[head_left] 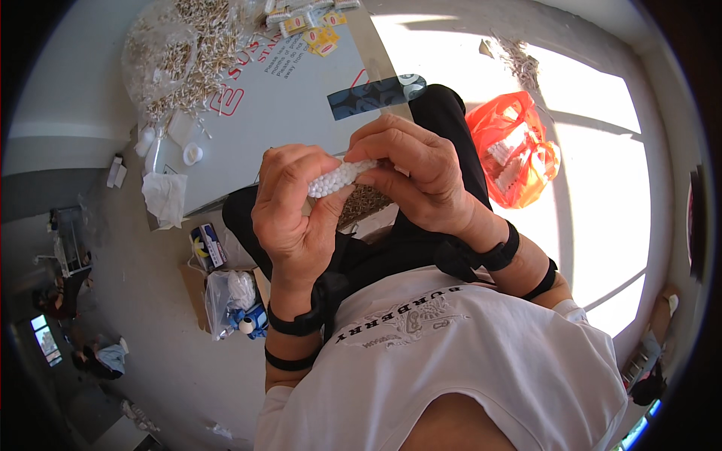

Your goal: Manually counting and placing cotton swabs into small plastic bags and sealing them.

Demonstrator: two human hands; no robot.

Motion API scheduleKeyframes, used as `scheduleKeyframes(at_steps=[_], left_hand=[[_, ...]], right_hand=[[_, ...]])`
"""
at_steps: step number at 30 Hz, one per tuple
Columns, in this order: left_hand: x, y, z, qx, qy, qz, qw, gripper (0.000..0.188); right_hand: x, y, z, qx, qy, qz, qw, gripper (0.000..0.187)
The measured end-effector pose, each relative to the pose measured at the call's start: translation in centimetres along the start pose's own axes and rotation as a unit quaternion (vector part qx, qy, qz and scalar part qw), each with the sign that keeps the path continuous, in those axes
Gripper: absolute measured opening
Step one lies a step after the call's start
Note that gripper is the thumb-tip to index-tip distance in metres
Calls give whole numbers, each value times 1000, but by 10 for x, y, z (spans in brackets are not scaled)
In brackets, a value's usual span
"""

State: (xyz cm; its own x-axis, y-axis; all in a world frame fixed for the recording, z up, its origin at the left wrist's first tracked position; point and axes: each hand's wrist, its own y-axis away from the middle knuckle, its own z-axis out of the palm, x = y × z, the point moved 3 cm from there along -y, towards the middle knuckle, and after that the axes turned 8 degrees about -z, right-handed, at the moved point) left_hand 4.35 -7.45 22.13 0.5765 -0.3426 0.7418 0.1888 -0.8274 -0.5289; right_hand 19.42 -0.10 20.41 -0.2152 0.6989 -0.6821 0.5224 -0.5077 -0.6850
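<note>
A bundle of white-tipped cotton swabs (332, 180) is pinched between my two hands, its round cotton ends facing me. My left hand (289, 203) closes its thumb and fingers round the left part of the bundle. On the other side, the fingertips and thumb of my right hand (421, 173) press on its right end. The sticks are mostly hidden by my fingers. Below the hands, between my legs, a mass of brown swab sticks (365, 207) shows in part.
Ahead stands a grey printed board (278, 124) bearing loose cotton swabs (199, 56), yellow-labelled packs (322, 39), a dark patterned strip (368, 98) and a white round cap (192, 153). A red plastic bag (519, 180) sits right. A cardboard box (197, 297) stands left; people (101, 359) are farther off.
</note>
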Motion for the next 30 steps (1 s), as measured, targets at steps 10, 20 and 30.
scheduleKeyframes(at_steps=[10, 20, 30], left_hand=[[-12, 1, 3, 8, -18, -51, 999, 34], [-80, 10, 47, -15, 80, -218, 972, 27], [-116, 12, 62, -10, 86, -253, 964, 26]], right_hand=[[16, 6, 10, 79, -250, 216, 940, 18], [82, 25, 19, 93, -122, 299, 942, 16], [111, 36, 15, 78, -238, 280, 927, 24]])
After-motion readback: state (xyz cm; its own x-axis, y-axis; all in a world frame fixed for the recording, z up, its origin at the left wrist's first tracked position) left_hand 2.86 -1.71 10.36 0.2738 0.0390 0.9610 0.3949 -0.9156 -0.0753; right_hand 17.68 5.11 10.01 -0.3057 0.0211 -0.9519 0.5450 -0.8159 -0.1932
